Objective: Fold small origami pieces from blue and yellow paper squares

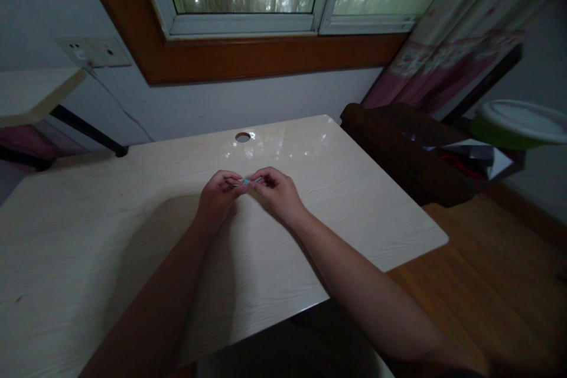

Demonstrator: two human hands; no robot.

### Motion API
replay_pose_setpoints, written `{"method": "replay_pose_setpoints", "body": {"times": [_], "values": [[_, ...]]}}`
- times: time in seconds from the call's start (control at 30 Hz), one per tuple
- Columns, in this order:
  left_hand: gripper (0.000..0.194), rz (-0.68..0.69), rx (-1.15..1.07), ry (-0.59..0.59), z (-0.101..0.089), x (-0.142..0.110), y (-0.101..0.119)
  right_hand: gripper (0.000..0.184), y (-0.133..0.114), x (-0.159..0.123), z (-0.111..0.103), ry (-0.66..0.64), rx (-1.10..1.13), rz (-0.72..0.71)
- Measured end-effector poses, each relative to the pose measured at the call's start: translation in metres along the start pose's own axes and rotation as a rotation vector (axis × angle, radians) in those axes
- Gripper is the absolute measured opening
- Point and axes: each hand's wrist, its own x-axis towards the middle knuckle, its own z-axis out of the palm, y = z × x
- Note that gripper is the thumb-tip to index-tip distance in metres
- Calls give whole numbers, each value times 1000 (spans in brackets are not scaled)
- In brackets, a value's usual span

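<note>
A small, thin item with a teal-green middle [245, 181] and pale ends is held between my two hands, a little above the pale wood-grain table [177, 171]. It is too small and partly covered for me to tell its kind. My left hand [216, 196] pinches its left side between thumb and fingers. From the other side, my right hand [280, 194] pinches the right end, where a pale sliver shows by the fingers. The fingertips of both hands nearly meet at the teal part.
A round cable hole [243, 137] is near the table's back edge. At left, a raised shelf [35, 91] stands on black legs, with a white cord [119, 103] behind. Right of the table are a dark wooden seat [390, 147] and a green tub with a white lid [518, 124].
</note>
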Motion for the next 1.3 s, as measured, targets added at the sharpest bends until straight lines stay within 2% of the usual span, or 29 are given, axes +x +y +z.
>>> {"method": "replay_pose_setpoints", "body": {"times": [0.4,0.57,0.83,1.3], "values": [[36,-9,-53,14,0,1,1,23,5,0,3,36,112,24],[28,14,13,8,-1,-1,4,16,0,1,1,17,38,-18],[20,77,107,-16,-1,-4,9,7,-3,-1,-5,6,-133,-193],[20,87,77,-17,0,-4,10,10,-8,-1,-5,14,-161,-202]]}}
